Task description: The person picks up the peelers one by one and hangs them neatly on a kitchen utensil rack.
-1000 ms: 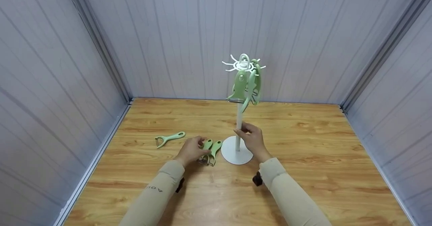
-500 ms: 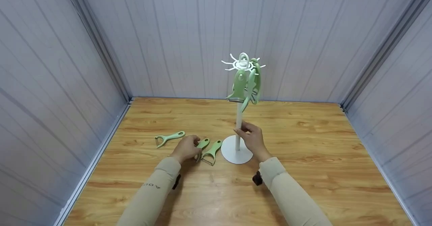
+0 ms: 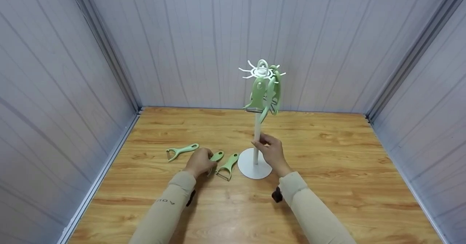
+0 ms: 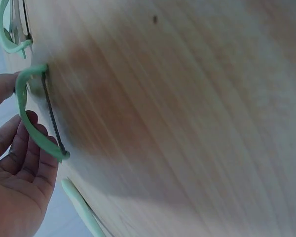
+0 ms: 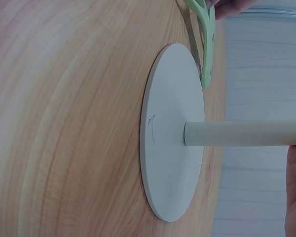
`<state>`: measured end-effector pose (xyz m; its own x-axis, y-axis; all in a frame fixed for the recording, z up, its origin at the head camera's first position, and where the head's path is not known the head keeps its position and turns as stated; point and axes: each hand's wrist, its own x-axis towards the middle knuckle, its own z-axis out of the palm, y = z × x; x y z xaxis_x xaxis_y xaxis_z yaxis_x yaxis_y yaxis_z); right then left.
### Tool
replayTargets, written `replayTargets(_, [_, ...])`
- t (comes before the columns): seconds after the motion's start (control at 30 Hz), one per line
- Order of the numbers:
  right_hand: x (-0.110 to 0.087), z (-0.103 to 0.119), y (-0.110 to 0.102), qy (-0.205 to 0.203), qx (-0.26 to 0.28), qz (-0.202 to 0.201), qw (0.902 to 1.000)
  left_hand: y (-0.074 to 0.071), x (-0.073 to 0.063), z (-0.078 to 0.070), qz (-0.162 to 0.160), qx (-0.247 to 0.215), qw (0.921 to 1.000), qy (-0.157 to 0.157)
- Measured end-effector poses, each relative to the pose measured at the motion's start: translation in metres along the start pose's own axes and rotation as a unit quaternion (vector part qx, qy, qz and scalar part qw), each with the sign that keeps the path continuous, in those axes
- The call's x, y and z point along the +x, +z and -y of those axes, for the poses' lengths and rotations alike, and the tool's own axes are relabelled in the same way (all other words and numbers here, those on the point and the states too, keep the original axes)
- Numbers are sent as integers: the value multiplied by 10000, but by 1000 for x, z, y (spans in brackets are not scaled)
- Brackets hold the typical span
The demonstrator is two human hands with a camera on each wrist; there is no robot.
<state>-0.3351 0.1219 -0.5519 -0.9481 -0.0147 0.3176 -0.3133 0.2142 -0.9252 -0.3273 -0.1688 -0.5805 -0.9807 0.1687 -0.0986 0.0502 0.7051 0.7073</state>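
My left hand [image 3: 199,162] pinches a green Y-shaped peeler [image 3: 217,156] low at the tabletop; its handle points away from me. In the left wrist view, the thumb and fingers lie on either side of this peeler [image 4: 22,98], near its blade end. Just to its right lies another green peeler [image 3: 228,166], and a paler one [image 3: 183,150] rests to the left. With my right hand [image 3: 272,151] I grip the white pole [image 3: 257,131] of an upright hanging stand. Several green peelers [image 3: 258,93] hang from the hooks at its top, partly overlapping.
The stand's round white base [image 3: 247,167] sits flat on the wooden table [image 3: 327,171], close to the right-hand loose peeler. Hooks [image 3: 245,69] on the stand's left side carry nothing. Pale panelled walls [image 3: 182,47] enclose the table at the back and sides.
My left hand has shifted left, and the peeler in it has come away from the one beside it, leaving a gap. The right hand stays on the pole.
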Motion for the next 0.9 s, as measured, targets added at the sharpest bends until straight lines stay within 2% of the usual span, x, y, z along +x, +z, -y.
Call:
replayTargets(0.2, [0,0,0,-35,116,-34,9999,-6,-2,-3,-203,94,9997,-55])
replayTargets(0.33, [-1,5,1,-16,137,-62,9999,-9,-4,-6,-439,248,9987,109])
replayTargets(0.63, [-1,-1,3,-111,20,-181,9998,-17,-5,-21,-685,-247,9973,78])
replayTargets(0.9, [0,-2,1,-123,24,-103,9999,-28,-5,-30,-951,-402,9941,330])
